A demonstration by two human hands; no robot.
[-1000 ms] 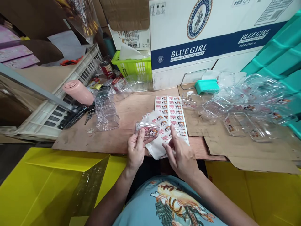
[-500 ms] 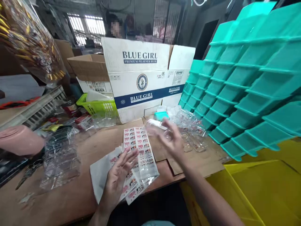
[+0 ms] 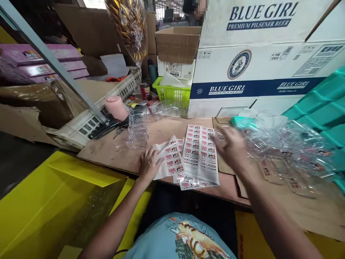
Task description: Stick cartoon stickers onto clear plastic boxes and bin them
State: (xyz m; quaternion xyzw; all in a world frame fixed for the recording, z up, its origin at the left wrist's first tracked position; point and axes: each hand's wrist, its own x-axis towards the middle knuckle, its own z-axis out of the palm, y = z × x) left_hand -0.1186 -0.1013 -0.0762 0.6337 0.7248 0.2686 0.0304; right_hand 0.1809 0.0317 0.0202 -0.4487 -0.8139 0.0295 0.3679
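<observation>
- Left hand [image 3: 148, 166] no longer grips the clear box of a second ago; loosely curled, it touches a sticker sheet [image 3: 174, 158] on the counter [image 3: 161, 129], pinch unclear.
- Right hand [image 3: 233, 149], blurred, bent-fingered, hovers nearby; grip cannot be told.

A head-worn camera looks forward and down, near above the bare left hand [image 3: 148, 164], right hand [image 3: 233, 146] and brown wooden counter [image 3: 165, 128].

This looks like a workshop for packing small goods: printed sticker sheets [image 3: 201, 154] and clear plastic boxes [image 3: 275, 169] lie across a worn wooden tabletop [image 3: 163, 129]. Stacked teal bins [image 3: 312, 104], a yellow container [image 3: 32, 205] and beer cartons [image 3: 264, 66] crowd around it.
</observation>
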